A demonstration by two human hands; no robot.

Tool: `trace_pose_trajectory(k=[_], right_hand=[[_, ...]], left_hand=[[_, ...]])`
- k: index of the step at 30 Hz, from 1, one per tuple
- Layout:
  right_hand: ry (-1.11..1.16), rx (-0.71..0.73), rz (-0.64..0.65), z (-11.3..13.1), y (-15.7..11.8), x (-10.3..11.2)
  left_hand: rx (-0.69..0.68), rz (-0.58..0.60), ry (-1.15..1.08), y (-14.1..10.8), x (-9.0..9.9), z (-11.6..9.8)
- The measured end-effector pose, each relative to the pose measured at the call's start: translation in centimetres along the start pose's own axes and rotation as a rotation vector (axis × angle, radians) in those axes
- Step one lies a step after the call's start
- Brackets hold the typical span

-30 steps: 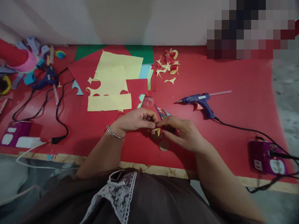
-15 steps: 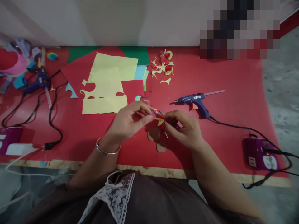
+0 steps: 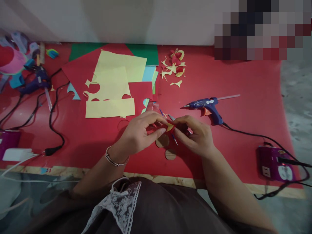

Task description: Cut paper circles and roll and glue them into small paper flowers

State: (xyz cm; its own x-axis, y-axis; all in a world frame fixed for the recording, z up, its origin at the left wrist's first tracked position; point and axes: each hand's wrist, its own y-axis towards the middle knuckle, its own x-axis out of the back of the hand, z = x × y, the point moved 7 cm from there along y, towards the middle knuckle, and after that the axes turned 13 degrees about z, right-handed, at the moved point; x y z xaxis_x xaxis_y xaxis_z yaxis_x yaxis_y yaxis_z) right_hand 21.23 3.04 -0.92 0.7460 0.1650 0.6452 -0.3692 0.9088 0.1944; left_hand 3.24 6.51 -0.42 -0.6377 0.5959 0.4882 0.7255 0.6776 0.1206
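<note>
Between my two hands is a small folded paper or foam piece, yellow on one face and red on the other. The fingertips of my left hand pinch its left side, while my right hand grips its right end. Beneath the fingers lies a thin blue stick with a metal tip, partly covered. Two brown ridged discs, an upper one and a lower one, rest on the table just below the hands.
A blue glue gun lies to the right, its cord running to a purple power box. Yellow sheets with cut-outs spread at left. Red and yellow scraps sit behind. Another glue gun and cords are far left.
My left hand has moved right and closed its fingertips on the yellow part of the piece. My right hand keeps its grip. The view has shifted slightly.
</note>
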Motion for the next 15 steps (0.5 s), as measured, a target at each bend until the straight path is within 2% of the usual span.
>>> trace_pose_trajectory(k=[7, 15], right_hand=[[0.008, 0.019, -0.001, 0.2, 0.0, 0.0], [-0.005, 0.012, 0.007, 0.3, 0.1, -0.1]], left_hand=[[0.009, 0.006, 0.003, 0.2, -0.3, 0.0], [0.083, 0.029, -0.149, 0.5, -0.7, 1.1]])
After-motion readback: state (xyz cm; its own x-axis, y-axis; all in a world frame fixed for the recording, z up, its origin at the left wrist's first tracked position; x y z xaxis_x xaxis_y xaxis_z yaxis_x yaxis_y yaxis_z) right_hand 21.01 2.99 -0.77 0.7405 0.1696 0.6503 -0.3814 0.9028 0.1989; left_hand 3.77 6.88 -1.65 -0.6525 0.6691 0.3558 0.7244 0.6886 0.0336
